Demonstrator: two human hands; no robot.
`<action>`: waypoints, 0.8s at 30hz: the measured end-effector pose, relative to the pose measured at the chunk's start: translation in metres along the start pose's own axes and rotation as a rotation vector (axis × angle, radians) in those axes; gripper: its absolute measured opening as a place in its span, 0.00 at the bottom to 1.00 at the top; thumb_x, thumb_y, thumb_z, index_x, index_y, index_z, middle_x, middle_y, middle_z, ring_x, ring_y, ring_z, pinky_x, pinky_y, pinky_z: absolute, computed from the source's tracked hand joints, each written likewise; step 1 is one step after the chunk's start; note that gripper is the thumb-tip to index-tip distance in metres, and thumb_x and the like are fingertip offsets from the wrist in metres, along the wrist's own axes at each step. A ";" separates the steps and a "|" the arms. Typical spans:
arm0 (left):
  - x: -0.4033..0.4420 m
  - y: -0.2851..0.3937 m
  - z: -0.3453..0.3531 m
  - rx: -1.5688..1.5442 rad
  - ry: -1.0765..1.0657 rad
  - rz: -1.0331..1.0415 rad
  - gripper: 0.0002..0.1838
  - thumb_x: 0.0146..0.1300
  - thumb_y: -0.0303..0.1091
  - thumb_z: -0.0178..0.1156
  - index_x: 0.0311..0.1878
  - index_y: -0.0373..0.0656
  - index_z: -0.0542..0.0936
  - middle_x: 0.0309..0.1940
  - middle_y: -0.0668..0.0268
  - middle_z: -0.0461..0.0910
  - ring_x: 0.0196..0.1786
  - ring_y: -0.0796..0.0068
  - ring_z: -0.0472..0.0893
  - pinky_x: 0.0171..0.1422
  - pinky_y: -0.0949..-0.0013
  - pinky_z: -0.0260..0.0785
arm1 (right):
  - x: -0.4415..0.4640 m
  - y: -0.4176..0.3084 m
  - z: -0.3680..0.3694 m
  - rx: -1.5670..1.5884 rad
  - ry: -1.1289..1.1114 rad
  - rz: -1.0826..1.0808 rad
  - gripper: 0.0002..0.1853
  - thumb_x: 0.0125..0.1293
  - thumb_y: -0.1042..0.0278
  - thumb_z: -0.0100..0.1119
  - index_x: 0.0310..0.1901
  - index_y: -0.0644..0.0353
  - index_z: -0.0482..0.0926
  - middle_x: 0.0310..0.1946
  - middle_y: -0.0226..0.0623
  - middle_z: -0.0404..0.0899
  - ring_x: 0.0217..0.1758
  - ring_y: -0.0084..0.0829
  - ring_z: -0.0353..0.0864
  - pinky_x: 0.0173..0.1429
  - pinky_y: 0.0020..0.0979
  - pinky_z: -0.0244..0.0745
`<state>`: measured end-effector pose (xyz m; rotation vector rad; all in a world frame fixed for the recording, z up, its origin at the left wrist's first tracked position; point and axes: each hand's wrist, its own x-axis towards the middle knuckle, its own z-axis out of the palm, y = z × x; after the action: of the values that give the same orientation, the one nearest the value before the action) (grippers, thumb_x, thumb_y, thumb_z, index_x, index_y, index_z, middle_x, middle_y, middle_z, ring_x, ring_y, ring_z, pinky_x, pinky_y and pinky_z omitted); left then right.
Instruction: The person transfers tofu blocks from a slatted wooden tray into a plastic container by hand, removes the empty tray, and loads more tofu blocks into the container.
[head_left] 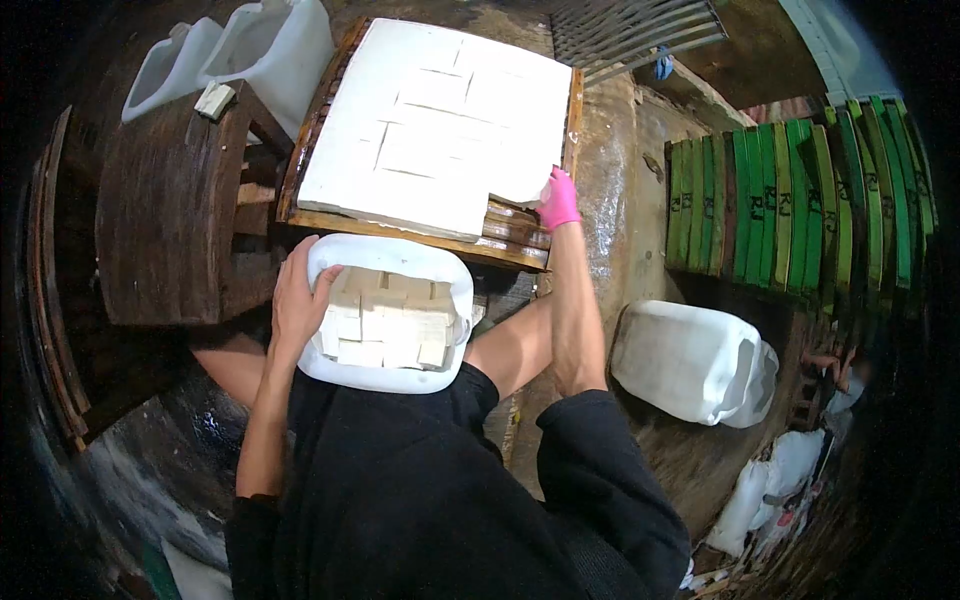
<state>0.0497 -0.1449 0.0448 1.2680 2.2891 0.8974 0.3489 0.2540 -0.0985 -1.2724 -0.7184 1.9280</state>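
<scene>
Bright light nearly washes out the white slab [430, 130] left of the right hand [558, 200] — glare streaks the wet floor [612, 150] just to that hand's right. Shadow deepens left of the left hand [300, 300] — outermost edges curve, darken and soften into black corners.

Loose black shirt [430, 480], wide elbow-length sleeves [600, 450] at the shirt's sides, black shorts [477, 388] beyond it, glove [563, 203] on right hand [559, 196] (bright pink, no less), left hand [300, 300] bare

lap tub [385, 380]: floor hidden by blocks [400, 325] | rear container [300, 65]: cut off at top | far person [845, 388]: blurred
</scene>
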 end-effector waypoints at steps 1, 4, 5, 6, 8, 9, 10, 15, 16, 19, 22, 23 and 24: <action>0.000 0.001 0.000 0.004 0.001 -0.001 0.30 0.70 0.45 0.62 0.67 0.35 0.70 0.61 0.45 0.75 0.64 0.44 0.74 0.68 0.52 0.67 | -0.029 -0.021 0.005 -0.359 -0.040 -0.003 0.27 0.78 0.57 0.36 0.70 0.65 0.66 0.67 0.45 0.75 0.71 0.42 0.73 0.72 0.45 0.68; 0.002 0.003 -0.001 0.010 0.003 -0.020 0.30 0.69 0.44 0.63 0.67 0.36 0.70 0.61 0.45 0.75 0.63 0.44 0.75 0.68 0.52 0.67 | -0.021 -0.044 -0.007 -0.289 -0.400 0.196 0.32 0.77 0.49 0.33 0.72 0.66 0.62 0.71 0.47 0.69 0.74 0.47 0.68 0.72 0.59 0.65; 0.003 0.004 -0.002 0.000 0.000 -0.023 0.30 0.68 0.44 0.63 0.67 0.36 0.70 0.61 0.45 0.75 0.63 0.45 0.75 0.67 0.53 0.68 | -0.017 -0.046 0.004 -0.011 -0.323 0.362 0.34 0.76 0.47 0.32 0.72 0.66 0.63 0.71 0.48 0.69 0.74 0.49 0.68 0.73 0.61 0.64; 0.003 0.004 -0.002 -0.010 0.000 -0.026 0.30 0.68 0.44 0.64 0.67 0.36 0.70 0.61 0.46 0.76 0.63 0.45 0.75 0.67 0.53 0.68 | -0.014 -0.044 0.011 0.043 -0.332 0.359 0.34 0.76 0.46 0.32 0.72 0.66 0.63 0.71 0.47 0.69 0.73 0.50 0.69 0.74 0.60 0.63; 0.003 0.002 0.001 0.014 0.018 -0.019 0.30 0.68 0.44 0.64 0.67 0.36 0.71 0.61 0.46 0.76 0.63 0.46 0.76 0.67 0.53 0.69 | -0.012 -0.039 0.028 0.165 -0.348 0.351 0.34 0.76 0.46 0.31 0.72 0.65 0.63 0.70 0.47 0.70 0.72 0.50 0.70 0.75 0.59 0.63; 0.003 0.001 0.001 0.030 0.020 -0.012 0.30 0.68 0.44 0.64 0.66 0.36 0.71 0.60 0.46 0.76 0.63 0.46 0.76 0.67 0.54 0.69 | -0.012 -0.029 0.040 0.227 -0.274 0.216 0.33 0.75 0.46 0.33 0.69 0.64 0.68 0.68 0.46 0.73 0.69 0.51 0.74 0.74 0.56 0.65; 0.004 0.000 0.000 0.032 0.023 -0.016 0.30 0.67 0.44 0.65 0.66 0.36 0.71 0.61 0.46 0.76 0.63 0.46 0.76 0.67 0.54 0.69 | -0.013 -0.026 0.047 0.233 -0.248 0.182 0.32 0.75 0.46 0.33 0.68 0.63 0.69 0.66 0.46 0.74 0.68 0.50 0.74 0.74 0.56 0.66; 0.005 0.005 -0.002 -0.022 -0.009 -0.043 0.31 0.67 0.44 0.66 0.66 0.35 0.72 0.61 0.47 0.76 0.64 0.46 0.75 0.68 0.54 0.68 | -0.026 -0.010 0.000 0.322 -0.203 -0.011 0.34 0.70 0.43 0.37 0.66 0.60 0.73 0.63 0.45 0.77 0.65 0.51 0.77 0.69 0.59 0.70; 0.007 0.003 0.000 -0.030 -0.006 -0.027 0.31 0.66 0.45 0.66 0.66 0.36 0.72 0.61 0.47 0.76 0.64 0.46 0.75 0.69 0.54 0.67 | -0.037 -0.008 -0.007 0.331 -0.184 -0.026 0.34 0.70 0.42 0.37 0.67 0.60 0.72 0.64 0.46 0.77 0.65 0.52 0.76 0.68 0.59 0.70; 0.004 -0.009 0.003 -0.025 0.007 -0.016 0.32 0.66 0.46 0.67 0.66 0.36 0.72 0.62 0.46 0.76 0.65 0.47 0.74 0.70 0.54 0.66 | -0.131 -0.038 0.022 0.336 -0.227 -0.027 0.38 0.71 0.40 0.34 0.71 0.62 0.67 0.69 0.50 0.71 0.72 0.57 0.69 0.73 0.64 0.63; 0.005 -0.008 -0.001 -0.123 -0.017 -0.046 0.30 0.74 0.52 0.54 0.66 0.36 0.73 0.62 0.46 0.75 0.66 0.47 0.73 0.72 0.54 0.64 | -0.191 -0.040 0.022 0.410 -0.484 -0.018 0.41 0.72 0.36 0.37 0.73 0.66 0.64 0.72 0.52 0.68 0.73 0.57 0.69 0.76 0.57 0.63; 0.007 -0.011 -0.001 -0.201 -0.029 -0.062 0.30 0.77 0.54 0.49 0.65 0.36 0.73 0.62 0.46 0.75 0.67 0.47 0.73 0.73 0.55 0.63 | -0.215 -0.032 0.029 0.469 -0.562 0.027 0.42 0.72 0.36 0.39 0.72 0.67 0.64 0.72 0.52 0.67 0.72 0.56 0.69 0.76 0.55 0.63; 0.008 -0.014 -0.001 -0.285 -0.038 -0.077 0.30 0.79 0.55 0.44 0.65 0.36 0.73 0.62 0.46 0.75 0.67 0.47 0.72 0.73 0.55 0.62 | -0.241 -0.023 0.044 0.524 -0.641 0.068 0.42 0.72 0.36 0.41 0.72 0.68 0.64 0.72 0.52 0.67 0.72 0.56 0.69 0.77 0.53 0.63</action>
<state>0.0364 -0.1439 0.0361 1.0584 2.0755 1.1145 0.3778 0.0717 0.0647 -0.3572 -0.4124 2.3915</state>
